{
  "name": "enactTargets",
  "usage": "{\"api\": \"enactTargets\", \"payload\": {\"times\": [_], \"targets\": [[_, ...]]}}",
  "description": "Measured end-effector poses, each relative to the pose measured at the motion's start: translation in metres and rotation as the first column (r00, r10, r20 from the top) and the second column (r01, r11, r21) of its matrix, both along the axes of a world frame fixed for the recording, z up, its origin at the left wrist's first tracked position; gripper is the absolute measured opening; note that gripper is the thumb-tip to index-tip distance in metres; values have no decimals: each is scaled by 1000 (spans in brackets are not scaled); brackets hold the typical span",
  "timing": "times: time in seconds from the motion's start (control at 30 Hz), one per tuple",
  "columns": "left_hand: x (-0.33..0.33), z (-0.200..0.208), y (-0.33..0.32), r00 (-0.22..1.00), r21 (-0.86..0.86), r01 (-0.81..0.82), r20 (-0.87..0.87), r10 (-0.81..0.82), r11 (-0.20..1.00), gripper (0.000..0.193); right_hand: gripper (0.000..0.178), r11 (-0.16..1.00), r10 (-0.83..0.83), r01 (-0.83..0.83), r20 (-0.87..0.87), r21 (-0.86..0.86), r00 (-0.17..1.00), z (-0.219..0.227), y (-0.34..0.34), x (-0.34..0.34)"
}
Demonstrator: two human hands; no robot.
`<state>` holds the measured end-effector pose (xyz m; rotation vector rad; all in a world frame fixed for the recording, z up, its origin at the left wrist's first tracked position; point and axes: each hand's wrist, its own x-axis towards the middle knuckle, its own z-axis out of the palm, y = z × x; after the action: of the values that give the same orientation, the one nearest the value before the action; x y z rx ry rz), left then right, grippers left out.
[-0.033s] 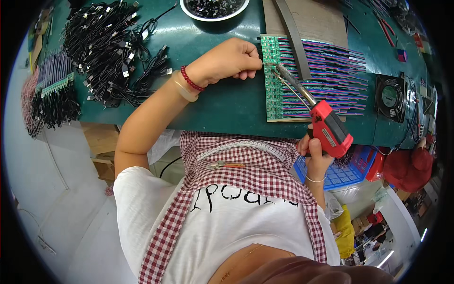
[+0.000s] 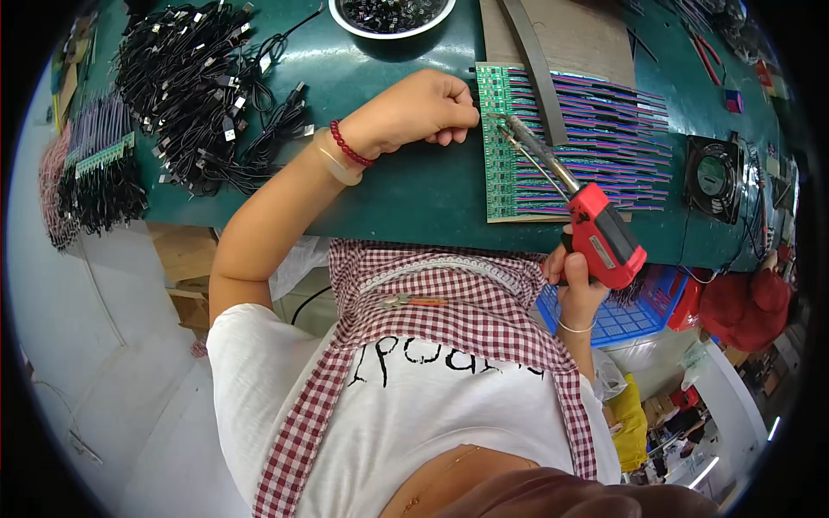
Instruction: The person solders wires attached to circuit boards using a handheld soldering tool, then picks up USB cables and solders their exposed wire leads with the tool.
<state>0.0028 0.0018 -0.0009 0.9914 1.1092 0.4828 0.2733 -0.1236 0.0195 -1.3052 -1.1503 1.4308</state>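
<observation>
My right hand (image 2: 577,285) is wrapped round the grip of a red and black soldering gun (image 2: 600,229). Its metal tip and thin feed tube reach up and left to a green circuit board panel (image 2: 499,186). From the panel's right side run rows of thin multicoloured wires (image 2: 604,142). At the panel's left edge, my left hand (image 2: 427,112) has thumb and fingers closed together; whatever they pinch is hidden or too small to make out. A grey metal bar (image 2: 540,78) lies across the wires. Beneath panel and wires is a brown board (image 2: 579,39).
Black USB cables (image 2: 199,95) are heaped on the green table at the left. A white bowl of small dark parts (image 2: 393,33) stands at the back. On the right are a small fan (image 2: 715,177) and red-handled pliers (image 2: 706,59). A blue crate (image 2: 635,315) sits below the table.
The soldering gun has shifted very slightly to the right. My left hand has not visibly moved.
</observation>
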Motion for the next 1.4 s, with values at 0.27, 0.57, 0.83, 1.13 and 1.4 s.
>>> {"api": "enactTargets", "payload": {"times": [0.27, 0.57, 0.83, 1.13, 1.4], "targets": [[-1, -4, 1, 999, 5, -7, 37, 7, 1000, 17, 37, 1000, -22, 23, -18, 2, 1000, -1, 1, -4], [-1, -3, -1, 1000, 9, -16, 24, 16, 1000, 17, 38, 999, -51, 50, 34, 21, 998, 3, -3, -5], [-1, -1, -3, 1000, -15, -21, 12, 21, 1000, 17, 40, 998, -43, 44, -19, 37, 999, 5, -1, -5], [-26, 35, 12, 912, 300, 81, -407, 50, 951, 23, 38, 992, -83, 92, -96, 85, 992, 10, 3, 2], [-58, 1, 70, 367, 612, 578, -786, 498, 540, 12, 37, 982, -179, 182, -83, 41, 980, 13, -3, 1]]}}
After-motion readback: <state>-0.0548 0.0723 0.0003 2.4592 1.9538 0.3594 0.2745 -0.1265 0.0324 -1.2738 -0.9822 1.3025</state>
